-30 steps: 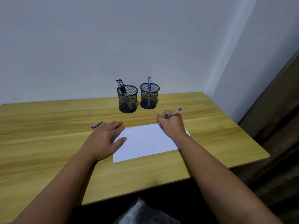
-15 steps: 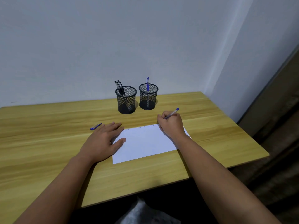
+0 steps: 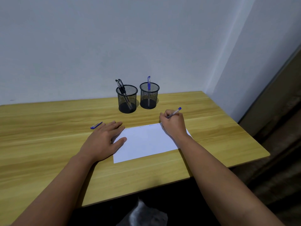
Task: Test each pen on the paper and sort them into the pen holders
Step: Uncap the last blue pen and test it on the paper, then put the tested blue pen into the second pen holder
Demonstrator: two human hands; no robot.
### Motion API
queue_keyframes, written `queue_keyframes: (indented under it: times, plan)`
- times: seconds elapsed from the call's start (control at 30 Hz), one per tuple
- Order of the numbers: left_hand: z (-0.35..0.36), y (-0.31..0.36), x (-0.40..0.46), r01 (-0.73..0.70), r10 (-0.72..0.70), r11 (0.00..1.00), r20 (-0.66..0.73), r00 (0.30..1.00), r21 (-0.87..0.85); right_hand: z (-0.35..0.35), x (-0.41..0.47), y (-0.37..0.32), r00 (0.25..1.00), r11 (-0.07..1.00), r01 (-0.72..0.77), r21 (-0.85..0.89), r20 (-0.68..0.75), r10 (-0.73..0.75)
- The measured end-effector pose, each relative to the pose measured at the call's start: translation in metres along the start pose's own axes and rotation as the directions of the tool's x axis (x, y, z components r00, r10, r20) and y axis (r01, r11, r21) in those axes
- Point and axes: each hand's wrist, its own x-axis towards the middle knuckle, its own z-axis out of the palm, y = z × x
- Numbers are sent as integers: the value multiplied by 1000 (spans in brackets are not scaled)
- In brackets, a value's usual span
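A white sheet of paper (image 3: 146,142) lies on the wooden desk (image 3: 48,144), with faint pen marks along its far edge. My right hand (image 3: 174,124) grips a blue pen (image 3: 175,112), tip down at the paper's far right corner. My left hand (image 3: 104,141) lies flat, fingers spread, on the paper's left edge. A blue pen cap (image 3: 96,125) rests on the desk just left of my left fingers. Two black mesh pen holders stand at the back: the left holder (image 3: 127,99) has two black pens, the right holder (image 3: 149,95) has one blue pen.
A white wall rises right behind the holders. The desk's right edge (image 3: 244,128) drops to a dark floor. Something grey and blurred (image 3: 146,214) shows below the desk's front edge.
Both hands keep their places. The pen in my right hand has shifted only slightly at the paper's far edge. The view has drifted a little.
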Motion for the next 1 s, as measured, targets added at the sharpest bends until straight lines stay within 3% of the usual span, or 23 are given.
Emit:
queue_keyframes:
  times: [0.5, 0.57, 0.73, 0.9, 1.0]
  plan:
    - [-1, 2, 1, 6, -6, 1000, 6, 1000, -5, -2, -3, -7, 999, 996, 16, -93, -36, -20]
    - [-2, 3, 0, 5, -5, 1000, 4, 1000, -4, -4, -3, -10, 997, 999, -37, -28, -61, 36]
    - [-4, 3, -2, 20, -20, 1000, 14, 1000, -2, -14, 2, -20, 957, 930, -183, 320, -159, 243]
    - [-6, 5, -1, 26, -26, 1000, 12, 1000, -13, -14, -1, -33, 966, 903, -199, 382, -81, 247]
    - [-13, 5, -2, 55, -64, 990, -66, 996, -132, -14, -5, -43, 984, 920, -93, 381, -103, 142]
